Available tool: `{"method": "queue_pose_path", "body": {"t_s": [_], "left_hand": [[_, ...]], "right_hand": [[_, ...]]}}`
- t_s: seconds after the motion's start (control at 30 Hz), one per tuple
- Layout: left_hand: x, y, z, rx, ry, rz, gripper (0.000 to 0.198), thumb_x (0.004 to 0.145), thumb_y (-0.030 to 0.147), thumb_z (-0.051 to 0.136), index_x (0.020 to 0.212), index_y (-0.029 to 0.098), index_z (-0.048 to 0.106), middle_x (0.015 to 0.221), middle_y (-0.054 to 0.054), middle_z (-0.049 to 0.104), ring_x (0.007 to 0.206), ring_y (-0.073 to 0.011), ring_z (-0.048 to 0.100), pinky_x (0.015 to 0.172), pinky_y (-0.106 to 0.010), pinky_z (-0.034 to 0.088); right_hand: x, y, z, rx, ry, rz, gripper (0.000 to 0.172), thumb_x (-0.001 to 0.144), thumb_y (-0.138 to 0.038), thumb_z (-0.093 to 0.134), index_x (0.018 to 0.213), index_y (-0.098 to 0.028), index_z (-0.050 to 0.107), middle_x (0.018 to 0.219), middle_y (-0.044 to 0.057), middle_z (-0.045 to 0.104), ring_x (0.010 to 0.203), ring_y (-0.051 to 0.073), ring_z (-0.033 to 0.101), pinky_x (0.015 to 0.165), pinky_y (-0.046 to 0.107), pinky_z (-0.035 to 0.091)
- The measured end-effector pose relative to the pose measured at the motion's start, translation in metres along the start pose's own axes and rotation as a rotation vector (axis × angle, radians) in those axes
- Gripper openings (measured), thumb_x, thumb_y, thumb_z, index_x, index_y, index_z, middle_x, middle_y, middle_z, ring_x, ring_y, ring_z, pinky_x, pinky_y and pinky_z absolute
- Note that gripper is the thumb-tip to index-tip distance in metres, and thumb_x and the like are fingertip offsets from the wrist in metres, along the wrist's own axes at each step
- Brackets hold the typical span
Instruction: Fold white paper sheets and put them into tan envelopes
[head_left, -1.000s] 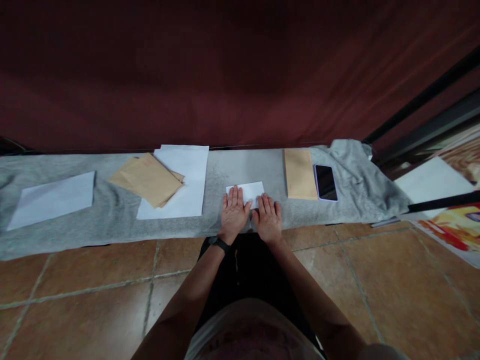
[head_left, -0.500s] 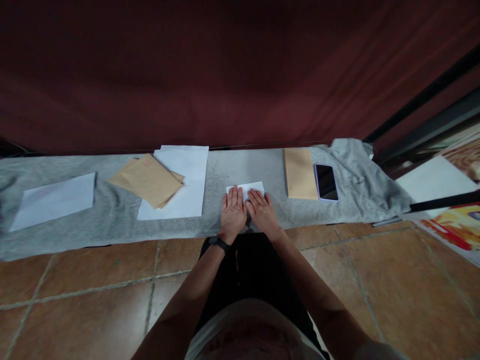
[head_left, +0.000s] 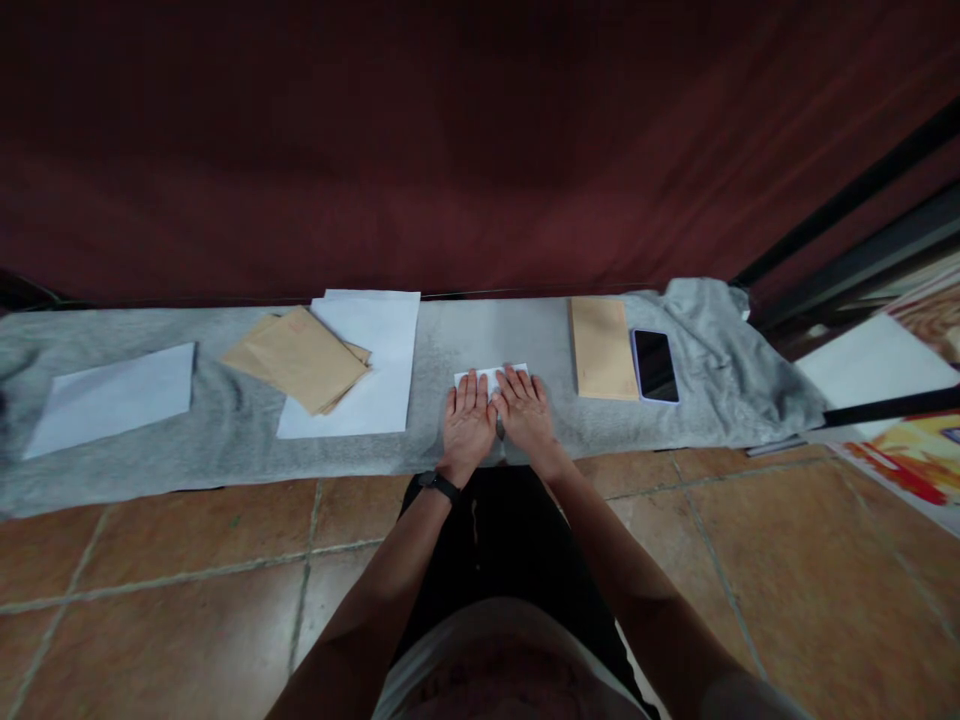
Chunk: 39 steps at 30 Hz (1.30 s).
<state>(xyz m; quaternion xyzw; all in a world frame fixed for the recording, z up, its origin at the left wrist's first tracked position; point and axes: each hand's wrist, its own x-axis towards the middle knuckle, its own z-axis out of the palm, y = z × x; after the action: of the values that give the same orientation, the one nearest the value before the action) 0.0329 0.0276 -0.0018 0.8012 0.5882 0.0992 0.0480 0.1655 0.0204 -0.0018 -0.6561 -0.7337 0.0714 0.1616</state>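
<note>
A small piece of white paper (head_left: pixel 491 378), apparently folded, lies on the grey cloth in front of me. My left hand (head_left: pixel 468 420) rests flat on its left part, fingers stretched out and pointing away from me. On its right part lies my right hand (head_left: pixel 525 410), also flat with the fingers extended. The two thumbs almost meet near the middle. Most of the paper is hidden beneath the hands; only its far strip shows.
Brown envelopes (head_left: pixel 300 360) overlap white sheets (head_left: pixel 390 380) on the left. Farther left lies another white sheet (head_left: pixel 112 398). To the right are a stack of brown envelopes (head_left: pixel 602 350) and a phone (head_left: pixel 655 366). Grey cloth (head_left: pixel 225 460) covers the narrow surface; a dark red curtain (head_left: pixel 480 180) hangs behind.
My right hand has shifted slightly outward and forward, its fingers straighter and now reaching the paper's far right edge. My left hand stays nearly in place.
</note>
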Motion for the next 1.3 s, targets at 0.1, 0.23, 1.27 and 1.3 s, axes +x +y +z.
{"method": "queue_pose_path", "body": {"t_s": [0.1, 0.23, 1.27, 1.3], "left_hand": [[0.000, 0.000, 0.000, -0.009, 0.007, -0.015, 0.057, 0.105, 0.032, 0.031, 0.157, 0.011, 0.036, 0.165, -0.013, 0.032, 0.155, -0.0265, 0.025, 0.125, -0.047, 0.023], [0.001, -0.003, 0.000, -0.021, 0.016, -0.028, 0.058, 0.105, 0.034, 0.031, 0.157, 0.009, 0.034, 0.164, -0.014, 0.033, 0.155, -0.0258, 0.025, 0.127, -0.047, 0.021], [-0.030, -0.173, -0.060, 0.073, 0.194, -0.548, 0.064, 0.101, 0.043, 0.038, 0.151, 0.003, 0.040, 0.157, -0.029, 0.039, 0.148, -0.0403, 0.034, 0.118, -0.058, 0.028], [-0.030, -0.176, -0.061, 0.089, 0.199, -0.525, 0.059, 0.101, 0.040, 0.038, 0.146, 0.004, 0.046, 0.152, -0.028, 0.046, 0.145, -0.0391, 0.039, 0.117, -0.055, 0.032]], "right_hand": [[0.002, 0.001, 0.003, 0.005, 0.034, 0.042, 0.052, 0.107, -0.036, 0.036, 0.154, -0.016, 0.043, 0.162, 0.011, 0.039, 0.150, 0.032, 0.033, 0.123, 0.053, 0.019], [0.005, 0.003, 0.005, 0.002, 0.073, 0.085, 0.052, 0.108, -0.037, 0.035, 0.155, -0.016, 0.041, 0.162, 0.011, 0.040, 0.149, 0.032, 0.034, 0.122, 0.054, 0.020], [0.003, 0.005, 0.006, -0.021, 0.129, 0.205, 0.056, 0.106, -0.037, 0.037, 0.156, -0.012, 0.038, 0.161, 0.016, 0.041, 0.149, 0.032, 0.032, 0.122, 0.057, 0.019], [0.003, 0.005, 0.005, -0.016, 0.130, 0.203, 0.056, 0.106, -0.037, 0.037, 0.156, -0.012, 0.038, 0.161, 0.016, 0.041, 0.149, 0.032, 0.032, 0.122, 0.058, 0.019]]}}
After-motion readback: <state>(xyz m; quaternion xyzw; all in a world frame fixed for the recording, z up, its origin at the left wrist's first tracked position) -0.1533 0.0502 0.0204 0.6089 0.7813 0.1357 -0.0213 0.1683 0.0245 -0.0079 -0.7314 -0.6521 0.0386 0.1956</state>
